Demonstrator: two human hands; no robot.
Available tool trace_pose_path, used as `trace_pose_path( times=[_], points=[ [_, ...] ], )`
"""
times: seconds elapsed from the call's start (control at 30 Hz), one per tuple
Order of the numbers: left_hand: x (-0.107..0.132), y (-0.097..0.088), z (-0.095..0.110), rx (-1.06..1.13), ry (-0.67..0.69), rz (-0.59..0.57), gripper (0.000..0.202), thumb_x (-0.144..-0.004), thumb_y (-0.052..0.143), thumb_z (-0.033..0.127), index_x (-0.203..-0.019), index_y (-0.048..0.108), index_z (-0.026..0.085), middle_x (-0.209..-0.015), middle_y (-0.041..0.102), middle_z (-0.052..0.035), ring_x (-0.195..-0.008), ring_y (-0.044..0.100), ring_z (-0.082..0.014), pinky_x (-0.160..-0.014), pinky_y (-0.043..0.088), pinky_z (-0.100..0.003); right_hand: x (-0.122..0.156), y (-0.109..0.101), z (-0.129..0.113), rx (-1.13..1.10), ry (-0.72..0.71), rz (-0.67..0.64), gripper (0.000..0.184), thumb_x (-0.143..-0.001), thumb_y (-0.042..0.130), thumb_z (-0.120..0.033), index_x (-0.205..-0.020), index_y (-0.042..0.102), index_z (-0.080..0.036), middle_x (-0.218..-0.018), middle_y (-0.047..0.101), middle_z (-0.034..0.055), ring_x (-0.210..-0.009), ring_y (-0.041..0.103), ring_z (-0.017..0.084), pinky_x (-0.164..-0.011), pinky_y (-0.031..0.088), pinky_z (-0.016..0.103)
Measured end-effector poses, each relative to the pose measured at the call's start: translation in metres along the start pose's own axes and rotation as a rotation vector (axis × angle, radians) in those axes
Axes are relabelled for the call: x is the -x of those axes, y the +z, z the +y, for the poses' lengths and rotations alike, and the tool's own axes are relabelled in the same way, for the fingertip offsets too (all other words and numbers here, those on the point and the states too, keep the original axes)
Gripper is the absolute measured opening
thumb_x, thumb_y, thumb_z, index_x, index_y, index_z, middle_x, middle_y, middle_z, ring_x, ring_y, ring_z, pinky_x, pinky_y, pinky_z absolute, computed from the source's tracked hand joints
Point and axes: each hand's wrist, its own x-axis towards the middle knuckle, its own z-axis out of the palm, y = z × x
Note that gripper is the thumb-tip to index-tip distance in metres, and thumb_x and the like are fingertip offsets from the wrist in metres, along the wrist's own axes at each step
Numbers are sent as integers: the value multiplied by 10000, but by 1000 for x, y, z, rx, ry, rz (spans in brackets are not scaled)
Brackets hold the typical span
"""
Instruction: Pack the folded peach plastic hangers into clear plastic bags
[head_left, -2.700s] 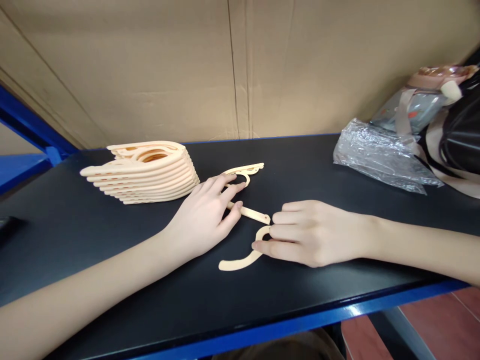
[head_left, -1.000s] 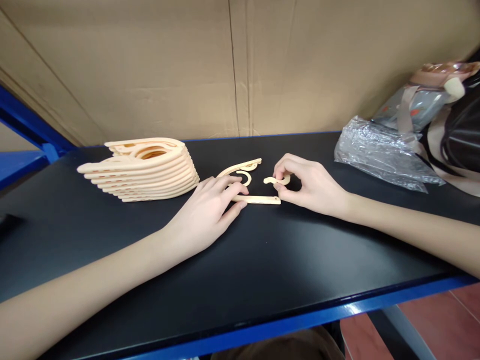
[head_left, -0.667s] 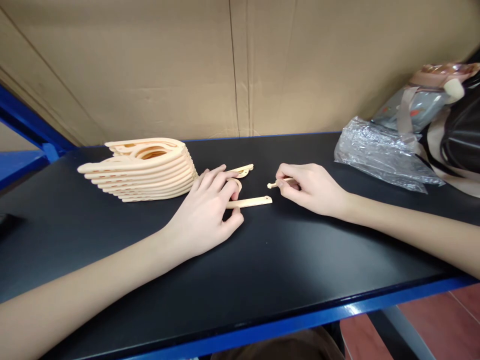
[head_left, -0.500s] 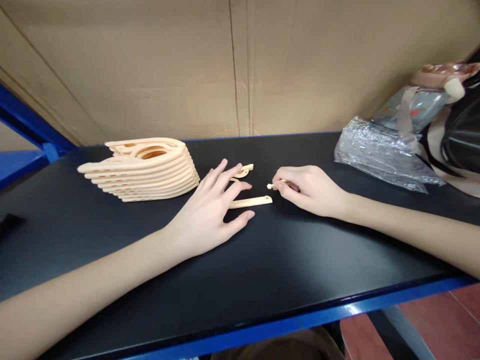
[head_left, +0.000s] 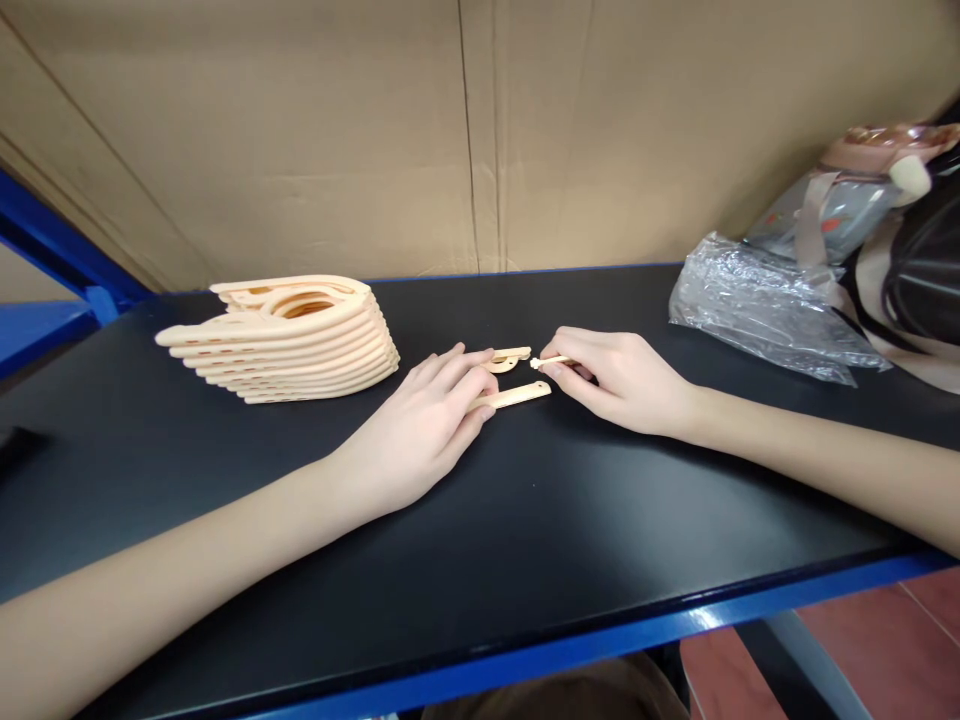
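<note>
My left hand is closed on a beige plastic folding hanger. One flat arm of this hanger, with a hole near its tip, sticks out past the thumb, and a curved part shows beyond the fingers. The palm hides the rest. Between thumb and fingertips, my right hand pinches a thin beige plastic rod with a knobbed end. That end points left, close to the hanger; whether they touch I cannot tell. Left of my left hand stands a stack of similar beige hangers.
A crumpled clear plastic bag lies on the right of the black table. Behind it are a bottle with a strap and a dark bag. A cardboard wall closes off the back.
My left hand's spread fingers have closed on the hanger, which has shifted right toward the rod. The rod in my right hand has tilted and risen slightly; the stack is unmoved.
</note>
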Motion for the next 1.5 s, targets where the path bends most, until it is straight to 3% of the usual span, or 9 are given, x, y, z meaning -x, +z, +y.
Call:
trace_pose_path(
  times=[0.3,0.57,0.83,1.07,1.27,1.5],
  points=[
    [1,4,-2,88,-39,65,97,-979,358,230,-998,450,203,-1407,516,-107,-1385,390,-272,-1125,339,-519,-1,-1,-1,13,161,1,264,-968,417,-332,-857,602,-180,-632,566,-28,-532,485,102,-554,330,236],
    [1,3,0,114,-52,94,90,-993,357,251,-921,399,218,-1292,576,-120,-1354,432,-254,-1091,373,-508,0,-3,-5,-41,139,-71,279,-984,392,-342,-868,591,-183,-613,525,-43,-522,454,91,-560,321,229],
    [1,3,1,131,-84,96,154,-1004,356,298,-875,387,221,-1235,591,-134,-1324,457,-276,-1056,386,-523,1,-1,-4,-99,78,-59,237,-974,423,-326,-874,575,-174,-622,511,-48,-517,434,82,-546,324,218],
    [-1,6,1,118,-61,121,124,-1000,366,274,-937,438,195,-1199,609,-130,-1263,507,-302,-1033,403,-554,3,0,-8,-28,-25,-50,90,-879,536,-260,-870,556,-173,-688,529,-42,-542,456,82,-546,345,220],
    [0,6,0,-11,8,108,241,-1022,311,265,-1036,527,160,-1350,541,-146,-1310,462,-313,-1066,387,-558,4,1,-9,-39,-41,-35,238,-930,530,-398,-844,518,-176,-670,506,-47,-524,445,77,-528,350,213],
    [0,7,1,-53,-42,120,331,-1029,321,338,-1026,602,164,-1381,550,-132,-1310,485,-324,-1070,392,-566,4,1,-16,-44,51,-56,249,-978,460,-398,-843,479,-190,-648,521,-40,-535,478,102,-554,365,233]
  ],
)
